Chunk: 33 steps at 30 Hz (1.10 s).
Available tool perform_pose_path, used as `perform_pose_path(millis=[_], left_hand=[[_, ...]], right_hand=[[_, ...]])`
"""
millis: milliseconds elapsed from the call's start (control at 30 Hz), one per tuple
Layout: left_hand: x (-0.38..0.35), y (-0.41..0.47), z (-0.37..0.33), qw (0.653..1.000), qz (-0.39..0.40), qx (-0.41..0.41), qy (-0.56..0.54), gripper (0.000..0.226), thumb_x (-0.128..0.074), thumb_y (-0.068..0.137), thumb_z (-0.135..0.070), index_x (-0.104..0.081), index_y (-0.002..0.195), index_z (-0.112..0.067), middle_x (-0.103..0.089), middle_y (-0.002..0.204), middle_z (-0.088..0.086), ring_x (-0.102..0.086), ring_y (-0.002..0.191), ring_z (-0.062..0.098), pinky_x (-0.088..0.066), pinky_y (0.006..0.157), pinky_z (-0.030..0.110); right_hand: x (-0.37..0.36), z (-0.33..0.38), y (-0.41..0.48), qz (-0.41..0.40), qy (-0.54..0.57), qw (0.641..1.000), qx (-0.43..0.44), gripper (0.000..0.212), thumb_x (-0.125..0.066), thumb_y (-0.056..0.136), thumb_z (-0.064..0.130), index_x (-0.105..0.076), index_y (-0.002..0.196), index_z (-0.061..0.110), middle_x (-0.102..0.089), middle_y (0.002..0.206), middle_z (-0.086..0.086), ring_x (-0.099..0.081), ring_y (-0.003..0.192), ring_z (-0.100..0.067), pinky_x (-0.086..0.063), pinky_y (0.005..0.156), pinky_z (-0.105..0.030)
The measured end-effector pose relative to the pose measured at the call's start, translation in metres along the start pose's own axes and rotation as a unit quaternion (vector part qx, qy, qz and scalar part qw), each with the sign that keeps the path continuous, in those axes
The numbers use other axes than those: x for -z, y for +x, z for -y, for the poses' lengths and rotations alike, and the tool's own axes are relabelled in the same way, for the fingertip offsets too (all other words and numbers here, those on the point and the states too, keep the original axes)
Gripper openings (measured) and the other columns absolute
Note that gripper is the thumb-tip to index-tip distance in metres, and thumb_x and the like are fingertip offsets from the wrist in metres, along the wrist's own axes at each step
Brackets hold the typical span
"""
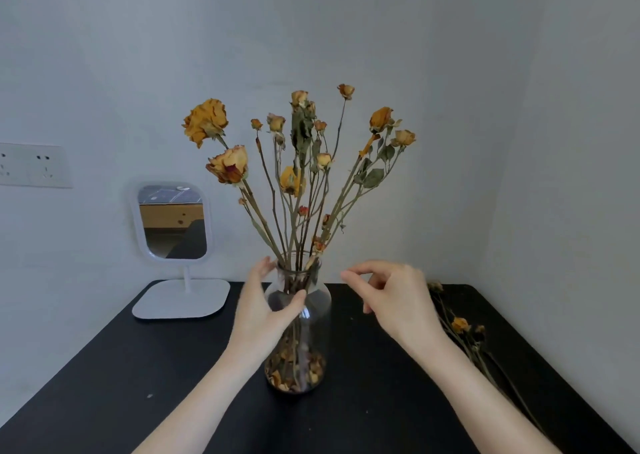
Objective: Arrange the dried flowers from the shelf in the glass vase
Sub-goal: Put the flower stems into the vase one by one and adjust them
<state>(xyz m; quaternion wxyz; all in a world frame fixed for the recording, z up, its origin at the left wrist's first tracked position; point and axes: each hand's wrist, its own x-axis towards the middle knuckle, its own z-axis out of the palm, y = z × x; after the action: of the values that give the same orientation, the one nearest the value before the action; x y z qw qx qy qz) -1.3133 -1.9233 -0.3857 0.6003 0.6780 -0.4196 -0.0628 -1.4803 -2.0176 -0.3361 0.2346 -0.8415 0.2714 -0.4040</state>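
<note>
Black table (138, 367): glass vase (311, 322), mirror stand (181, 297), loose dried flowers (462, 327).

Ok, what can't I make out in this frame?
Head view only:
1. Left side of the glass vase neck: covered by the left hand gripping it.
2. The loose stems at right: dark against the black table, count unclear.
3. The wall socket: cut off by the left edge.
4. The shelf: outside the frame.

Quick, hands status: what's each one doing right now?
Left hand: grip on the vase neck.
Right hand: open, fingers loosely curled, holding nothing, beside the vase.
</note>
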Motion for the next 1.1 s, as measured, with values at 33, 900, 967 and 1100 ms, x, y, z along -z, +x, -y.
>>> perform_pose_path(millis=[33, 900, 967, 1100], left_hand=[[-0.002, -0.012, -0.002, 0.998, -0.06, -0.01, 0.004, 0.063, -0.073, 0.074, -0.028, -0.04, 0.127, -0.025, -0.046, 0.123, -0.015, -0.043, 0.112, -0.002, -0.033, 0.093, 0.015], [-0.252, -0.068, -0.026, 0.932, 0.255, 0.018, 0.257, 0.028, -0.06, 0.084, -0.045, -0.058, 0.063, -0.026, -0.061, 0.078, -0.006, -0.055, 0.095, 0.019, -0.047, 0.082, 0.038], [-0.263, -0.07, -0.026, 0.919, 0.256, 0.044, 0.296, 0.027, -0.059, 0.083, -0.048, -0.065, 0.081, -0.021, -0.065, 0.092, -0.002, -0.054, 0.1, 0.021, -0.046, 0.086, 0.039], [-0.273, -0.068, -0.028, 0.912, 0.266, 0.098, 0.297, 0.027, -0.059, 0.082, -0.044, -0.065, 0.087, -0.018, -0.065, 0.095, 0.001, -0.053, 0.104, 0.023, -0.043, 0.088, 0.039]], right_hand=[[0.006, -0.01, -0.003, 0.001, -0.002, 1.0, -0.022, 0.004, -0.06, 0.083, 0.044, -0.06, 0.086, 0.043, -0.057, 0.045, 0.009, -0.06, 0.057, 0.003, -0.038, 0.056, -0.008], [0.088, -0.187, -0.054, 0.152, -0.173, 0.922, -0.311, 0.013, -0.063, 0.085, 0.03, -0.056, 0.075, 0.026, -0.064, 0.061, 0.005, -0.063, 0.061, -0.008, -0.051, 0.066, -0.027], [0.089, -0.186, -0.053, 0.159, -0.169, 0.921, -0.313, 0.008, -0.062, 0.086, 0.028, -0.058, 0.081, 0.024, -0.064, 0.067, 0.003, -0.064, 0.066, -0.011, -0.052, 0.068, -0.028], [0.094, -0.186, -0.057, 0.168, -0.164, 0.922, -0.307, 0.004, -0.06, 0.087, 0.026, -0.059, 0.086, 0.023, -0.064, 0.063, 0.004, -0.062, 0.06, -0.007, -0.051, 0.065, -0.026]])
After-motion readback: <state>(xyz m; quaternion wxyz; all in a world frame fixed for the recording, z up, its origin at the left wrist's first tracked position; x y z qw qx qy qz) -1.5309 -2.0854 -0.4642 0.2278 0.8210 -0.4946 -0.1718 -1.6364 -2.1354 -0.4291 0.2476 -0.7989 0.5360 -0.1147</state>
